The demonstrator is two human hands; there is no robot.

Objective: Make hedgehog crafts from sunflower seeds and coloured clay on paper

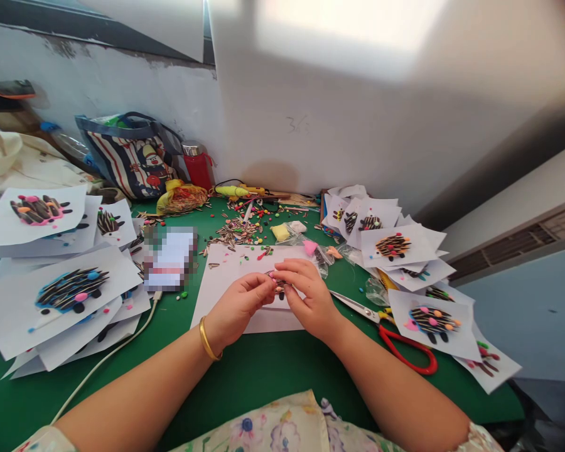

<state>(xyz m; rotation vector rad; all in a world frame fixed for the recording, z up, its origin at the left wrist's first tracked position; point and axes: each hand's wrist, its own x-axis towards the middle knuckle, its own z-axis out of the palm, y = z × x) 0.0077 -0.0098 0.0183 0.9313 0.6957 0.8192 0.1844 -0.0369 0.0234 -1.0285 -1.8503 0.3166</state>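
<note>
My left hand [245, 301], with a gold bangle at its wrist, is closed with thumb and forefinger pinched together. Its fingertips meet those of my right hand [308, 295], whose fingers are curled towards the thumb. Between them shows part of a small clay-and-sunflower-seed figure [280, 287], with pink and dark pieces; the fingers cover most of it. What each hand grips is too small and hidden to name. Under both hands lies a sheet of white paper [258, 323], with a few bits of coloured clay and seeds near its top edge.
Finished seed hedgehogs on paper are stacked at left [117, 270] and right [371, 248]. Red-handled scissors [405, 351] lie right of the paper. Loose sunflower seeds [238, 232], yellow clay [280, 233] and pink clay [309, 247] lie behind it. A phone [172, 257] with a cable is at left.
</note>
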